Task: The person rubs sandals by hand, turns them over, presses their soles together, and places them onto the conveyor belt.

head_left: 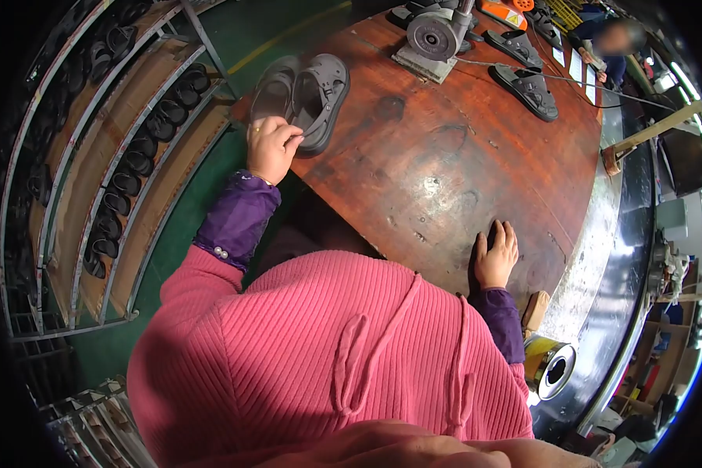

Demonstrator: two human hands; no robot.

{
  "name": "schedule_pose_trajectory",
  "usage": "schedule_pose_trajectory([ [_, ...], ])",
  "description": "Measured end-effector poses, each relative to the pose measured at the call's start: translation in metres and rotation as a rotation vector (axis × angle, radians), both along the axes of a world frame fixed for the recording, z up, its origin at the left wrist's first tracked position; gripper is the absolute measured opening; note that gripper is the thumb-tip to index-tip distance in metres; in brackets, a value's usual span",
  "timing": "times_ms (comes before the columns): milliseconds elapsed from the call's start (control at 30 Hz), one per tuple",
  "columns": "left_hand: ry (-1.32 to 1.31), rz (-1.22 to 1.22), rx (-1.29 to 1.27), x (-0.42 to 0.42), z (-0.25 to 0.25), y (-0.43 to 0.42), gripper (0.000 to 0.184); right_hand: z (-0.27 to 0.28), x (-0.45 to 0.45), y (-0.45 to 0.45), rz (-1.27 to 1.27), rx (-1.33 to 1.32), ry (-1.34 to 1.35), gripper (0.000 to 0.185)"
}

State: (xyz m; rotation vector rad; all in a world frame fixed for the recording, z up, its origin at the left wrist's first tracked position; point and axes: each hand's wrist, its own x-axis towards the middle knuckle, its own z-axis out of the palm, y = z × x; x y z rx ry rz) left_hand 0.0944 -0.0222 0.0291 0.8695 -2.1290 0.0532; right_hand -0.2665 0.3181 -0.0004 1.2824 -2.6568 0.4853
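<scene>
A pair of grey clogs stands at the far left edge of the brown wooden table [413, 164]. My left hand [271, 147] is closed at the heel end of the left clog [271, 97], fingers curled over its rim. Right beside it is the other clog [320, 92], its heel close to my fingertips. The left clog looks slightly blurred. My right hand [498, 256] lies on the tabletop near its right front corner, fingers stretched out and holding nothing.
On the left, a metal rack [109, 183] holds several dark shoes. At the table's far side stand a round-weighted stand [431, 37], grey sandals [529, 92] and an orange object [505, 12]. A yellow can [550, 366] sits at right; a person [608, 51] is at far right.
</scene>
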Motion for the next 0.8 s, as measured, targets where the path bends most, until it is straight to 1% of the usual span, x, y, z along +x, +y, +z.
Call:
schedule_pose_trajectory([
  [200,0.01,0.087,-0.052,-0.002,-0.019,0.004,0.014,0.003,0.003,0.001,-0.005,0.011,-0.011,0.051],
  [333,0.005,0.069,-0.145,-0.005,-0.009,-0.006,0.014,0.002,0.004,0.0,-0.004,0.012,-0.008,0.051],
  [433,-0.015,0.104,-0.177,-0.01,0.001,-0.016,0.014,0.003,0.004,0.0,-0.003,0.015,-0.011,0.052],
  [600,0.001,0.079,-0.206,-0.015,-0.005,-0.036,0.014,0.003,0.003,0.0,-0.006,0.015,-0.007,0.052],
  [800,0.048,0.061,-0.185,-0.017,-0.006,-0.032,0.014,0.004,0.004,0.0,-0.004,0.015,-0.013,0.052],
])
